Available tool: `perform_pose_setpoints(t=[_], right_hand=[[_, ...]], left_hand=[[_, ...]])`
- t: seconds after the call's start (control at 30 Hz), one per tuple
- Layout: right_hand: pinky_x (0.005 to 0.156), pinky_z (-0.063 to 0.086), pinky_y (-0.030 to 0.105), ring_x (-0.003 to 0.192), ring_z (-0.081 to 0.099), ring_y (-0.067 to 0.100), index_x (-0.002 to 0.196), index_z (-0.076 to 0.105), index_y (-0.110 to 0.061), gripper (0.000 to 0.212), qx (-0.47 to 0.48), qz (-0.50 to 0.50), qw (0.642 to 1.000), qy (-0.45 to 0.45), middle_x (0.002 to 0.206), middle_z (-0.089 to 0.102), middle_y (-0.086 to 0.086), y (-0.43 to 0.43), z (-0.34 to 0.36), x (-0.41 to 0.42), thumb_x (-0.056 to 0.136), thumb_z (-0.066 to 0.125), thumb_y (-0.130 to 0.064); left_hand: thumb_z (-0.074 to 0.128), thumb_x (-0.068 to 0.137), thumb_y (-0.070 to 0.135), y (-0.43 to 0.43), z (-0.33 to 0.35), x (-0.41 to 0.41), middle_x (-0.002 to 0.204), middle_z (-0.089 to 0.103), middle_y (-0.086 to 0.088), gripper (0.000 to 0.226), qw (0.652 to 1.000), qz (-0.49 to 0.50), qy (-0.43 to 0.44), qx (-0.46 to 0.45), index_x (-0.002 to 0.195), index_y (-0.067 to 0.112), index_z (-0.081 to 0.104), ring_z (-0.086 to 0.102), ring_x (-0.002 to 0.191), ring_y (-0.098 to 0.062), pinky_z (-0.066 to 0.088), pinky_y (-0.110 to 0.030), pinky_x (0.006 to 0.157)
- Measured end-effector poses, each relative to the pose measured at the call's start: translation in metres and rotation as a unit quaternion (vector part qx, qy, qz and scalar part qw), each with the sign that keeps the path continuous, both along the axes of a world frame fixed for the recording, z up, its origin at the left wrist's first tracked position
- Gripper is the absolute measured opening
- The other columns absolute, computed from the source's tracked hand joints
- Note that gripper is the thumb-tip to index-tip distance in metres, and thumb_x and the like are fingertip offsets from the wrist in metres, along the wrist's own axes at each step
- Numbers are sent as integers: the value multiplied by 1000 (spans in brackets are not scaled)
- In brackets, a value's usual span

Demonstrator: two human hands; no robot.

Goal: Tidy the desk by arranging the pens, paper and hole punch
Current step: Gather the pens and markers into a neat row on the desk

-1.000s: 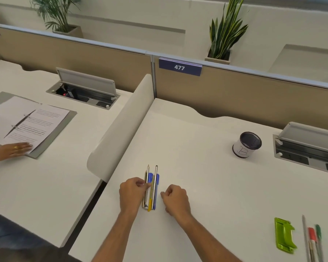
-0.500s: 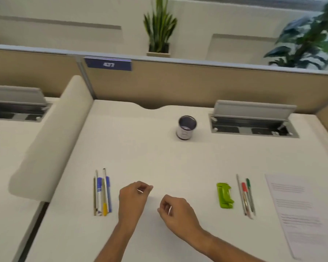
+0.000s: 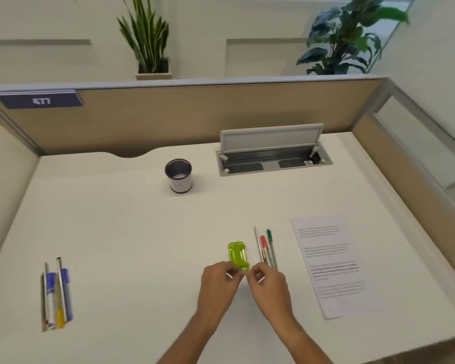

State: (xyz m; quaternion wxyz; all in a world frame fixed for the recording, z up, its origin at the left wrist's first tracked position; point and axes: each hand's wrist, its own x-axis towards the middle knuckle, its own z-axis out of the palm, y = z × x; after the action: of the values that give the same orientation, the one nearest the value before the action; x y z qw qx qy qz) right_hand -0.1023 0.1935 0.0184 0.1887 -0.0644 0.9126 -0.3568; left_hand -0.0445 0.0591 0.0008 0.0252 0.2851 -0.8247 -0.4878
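Note:
A green hole punch point(image 3: 237, 254) lies flat on the white desk point(image 3: 132, 232). My left hand point(image 3: 217, 283) and my right hand point(image 3: 269, 283) meet at its near end, fingers curled, pinching it from either side. Just right of the punch lie three pens point(image 3: 266, 248) side by side: silver, red-capped, green-capped. My right hand's knuckles cover their near ends. A printed sheet of paper point(image 3: 327, 266) lies further right. Several pens point(image 3: 55, 295), blue, yellow and silver, lie in a neat row at the near left.
A dark-rimmed white pen cup point(image 3: 178, 177) stands at the desk's back centre. An open cable box point(image 3: 272, 156) with a raised lid sits behind it to the right. Tan partitions point(image 3: 195, 114) close the back and right; a white divider point(image 3: 3, 185) bounds the left.
My view has swung right, away from the row of pens at the left. Both hands left those pens, travelled right across the desk and closed on the green hole punch's near end.

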Motion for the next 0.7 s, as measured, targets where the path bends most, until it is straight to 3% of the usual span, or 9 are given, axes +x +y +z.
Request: perform_pose_setpoints(t=[0.13,0.23,0.3,0.4,0.47,0.57,0.7], right_hand=[[52,42,17,66,66,8,86,72,-23,11,22,-31,999,8,74,70,-8,40,-5,-45,97,72,-22],[54,50,24,68,66,7,86,71,-21,9,40,-43,998,-11,74,69,-9,58,-13,-77,93,73,-16],[60,53,31,70,66,10,87,68,-21,9,47,-39,997,-43,77,69,-7,63,-20,-94,89,77,-20],[55,44,27,70,63,9,90,64,-20,25,62,1,995,-73,82,66,-7,60,-29,-109,88,83,-36],[56,43,28,74,65,15,91,63,-19,30,75,25,994,-80,84,66,-4,55,-33,-115,87,85,-40],[63,55,38,78,70,22,91,65,-15,21,102,60,990,-80,87,70,1,50,-36,-121,87,80,-30],[57,45,32,82,73,29,95,70,-12,13,133,108,982,-74,93,74,8,50,-39,-130,87,73,-22]], left_hand=[[77,97,31,40,-2,-38,99,84,7,15,995,-11,-14,-103,105,20,84,76,91,-11,61,-29,84],[73,98,20,63,-8,-64,103,82,1,16,990,-8,-56,-126,111,16,81,74,93,-16,58,-26,80],[68,96,11,74,-11,-79,97,80,-4,15,989,5,-96,-111,107,10,79,74,87,-20,62,-35,77],[66,95,7,84,-19,-95,90,77,-13,9,985,19,-143,-94,96,2,73,75,80,-29,64,-49,72],[66,96,7,89,-24,-102,92,77,-16,8,980,23,-167,-104,95,1,72,75,83,-32,62,-48,70],[65,95,8,93,-30,-111,95,77,-16,11,973,37,-192,-120,96,1,73,75,87,-33,60,-47,69],[64,97,14,98,-37,-118,103,77,-12,15,959,24,-229,-164,105,6,73,75,93,-29,62,-43,74]])
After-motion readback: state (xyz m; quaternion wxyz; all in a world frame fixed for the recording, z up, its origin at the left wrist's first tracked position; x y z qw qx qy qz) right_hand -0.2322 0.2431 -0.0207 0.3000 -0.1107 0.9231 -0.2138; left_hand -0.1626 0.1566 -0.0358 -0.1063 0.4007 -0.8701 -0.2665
